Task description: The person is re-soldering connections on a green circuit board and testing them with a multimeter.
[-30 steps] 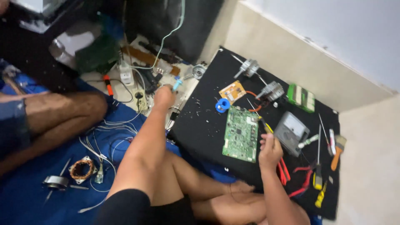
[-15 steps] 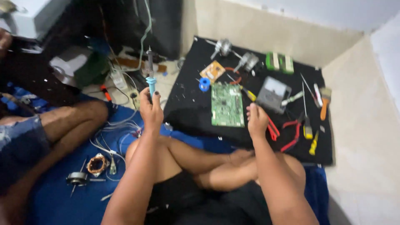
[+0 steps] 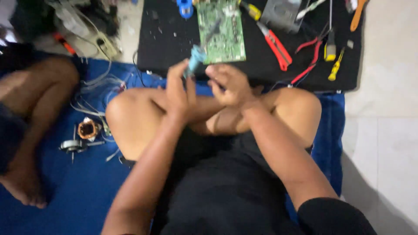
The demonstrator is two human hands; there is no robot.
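My left hand point(image 3: 179, 89) grips a blue-handled soldering iron point(image 3: 197, 56), its tip pointing up over a green circuit board point(image 3: 221, 31) that lies on a black mat point(image 3: 170, 43). My right hand point(image 3: 228, 83) is close beside the left, fingers curled near the iron's handle; whether it touches the handle is blurred. Both hands hover above my crossed legs, just in front of the mat's near edge.
On the mat lie red-handled pliers point(image 3: 274, 43), red cutters point(image 3: 310, 56), yellow-handled screwdrivers point(image 3: 333, 61) and a grey box point(image 3: 281, 13). Another person's legs point(image 3: 30, 95) rest at left on a blue cloth point(image 3: 82, 191), near a motor coil point(image 3: 88, 129), wires and a power strip point(image 3: 102, 43).
My left hand has brought the soldering iron from the left side in toward my lap. My right hand left the mat and joined it. The camera tilted down.
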